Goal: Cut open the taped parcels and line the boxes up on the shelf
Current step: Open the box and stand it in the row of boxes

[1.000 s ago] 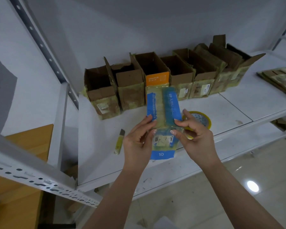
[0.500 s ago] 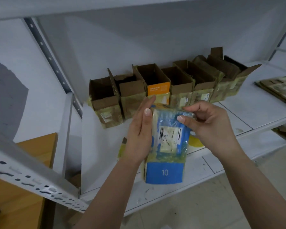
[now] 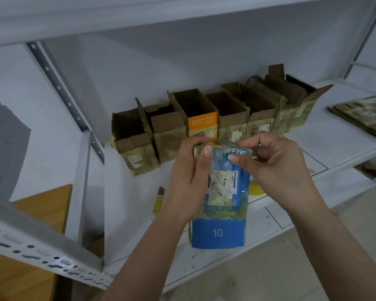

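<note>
Blue taped parcel (image 3: 223, 198) held upright above the shelf's (image 3: 334, 146) front edge.

It is clasped along its side by the left hand (image 3: 188, 177), while its top tape is pinched by the right hand (image 3: 269, 168). The tape is best peeled slowly, with the parcel steadied, before a place is found beside the opened boxes (image 3: 204, 118) at the back edge.

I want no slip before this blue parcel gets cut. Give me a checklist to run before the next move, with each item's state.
1. Blue parcel held firmly: ok, left hand grips its side, right hand pinches its top.
2. Parcel opened: not ok, tape still wraps it.
3. Cutter in hand: not ok, the yellow knife lies on the shelf, partly hidden behind the left wrist.
4. Blade retracted: cannot tell.
5. Row of opened boxes lined up at the back: ok.
6. Free spot in the row: cannot tell.
</note>
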Motion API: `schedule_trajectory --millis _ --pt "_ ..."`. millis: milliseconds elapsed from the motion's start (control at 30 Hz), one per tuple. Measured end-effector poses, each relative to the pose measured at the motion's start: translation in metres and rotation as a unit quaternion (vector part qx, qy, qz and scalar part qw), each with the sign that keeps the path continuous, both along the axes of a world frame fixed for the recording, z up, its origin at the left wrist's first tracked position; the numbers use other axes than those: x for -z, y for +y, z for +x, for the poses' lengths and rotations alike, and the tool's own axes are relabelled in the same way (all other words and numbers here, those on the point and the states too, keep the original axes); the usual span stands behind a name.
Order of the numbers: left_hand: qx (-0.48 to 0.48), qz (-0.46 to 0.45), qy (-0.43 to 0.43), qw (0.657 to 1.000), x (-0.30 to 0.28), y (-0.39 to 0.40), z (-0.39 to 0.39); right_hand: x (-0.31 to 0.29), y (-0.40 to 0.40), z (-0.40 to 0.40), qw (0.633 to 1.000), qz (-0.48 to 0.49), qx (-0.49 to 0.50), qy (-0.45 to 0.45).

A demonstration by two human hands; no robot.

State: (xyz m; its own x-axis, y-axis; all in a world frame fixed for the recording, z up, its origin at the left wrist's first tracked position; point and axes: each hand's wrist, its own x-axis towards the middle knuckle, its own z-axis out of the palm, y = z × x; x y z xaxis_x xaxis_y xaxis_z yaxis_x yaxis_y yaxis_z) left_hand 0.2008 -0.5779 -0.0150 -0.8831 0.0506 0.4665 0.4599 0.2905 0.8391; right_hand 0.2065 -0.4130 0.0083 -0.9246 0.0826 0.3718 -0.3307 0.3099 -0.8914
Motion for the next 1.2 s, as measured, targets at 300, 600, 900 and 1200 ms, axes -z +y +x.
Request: schedule_trajectory --millis 300,600,900,1200 --pt "-0.032 0.031 0.028 0.999 -0.012 -0.002 0.002 -0.004 0.003 0.005 0.998 -0.035 -0.042 0.027" --pt "-0.005 0.145 -0.095 0.985 -0.009 0.006 0.018 0.006 -0.009 0.009 0.99 -0.104 -0.087 0.045" --pt "-0.029 0.089 -0.02 0.995 -0.008 0.015 0.022 0.006 -0.004 0.011 0.984 0.144 0.011 0.102" --pt "-0.01 0.038 0.015 0.999 -0.007 0.014 0.021 0.01 0.004 0.014 0.991 0.007 -0.046 0.126"
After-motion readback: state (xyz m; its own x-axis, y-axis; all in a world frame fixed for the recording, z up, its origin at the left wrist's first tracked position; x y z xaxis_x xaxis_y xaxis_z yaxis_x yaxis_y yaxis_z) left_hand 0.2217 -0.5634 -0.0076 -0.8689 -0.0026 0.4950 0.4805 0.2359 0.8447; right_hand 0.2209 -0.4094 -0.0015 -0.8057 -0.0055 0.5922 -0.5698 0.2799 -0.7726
